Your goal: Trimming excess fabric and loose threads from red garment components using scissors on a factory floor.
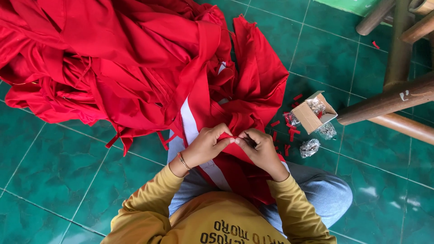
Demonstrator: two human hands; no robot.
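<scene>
Red garment (253, 90): on the person's lap, long axis running away from the body toward the big red heap (104, 58) on the floor.
White stripe (192, 126): follows that same line.
Left hand (205, 147): fingers curled, pinched shut on the cloth's edge.
Right hand (260, 151): knuckles up, fingertips closed on the same fold, meeting the left.

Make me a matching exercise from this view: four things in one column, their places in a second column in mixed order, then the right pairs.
Things:
1. heap of red cloth garments
2. small open brown cardboard box
3. thin bracelet
4. brown wooden furniture legs

Places:
A. upper right corner of the view
B. on the left hand's wrist
C. on the green tiled floor, upper left
D. on the floor right of the right hand, among small red scraps

Pairs: 1-C, 2-D, 3-B, 4-A
</scene>
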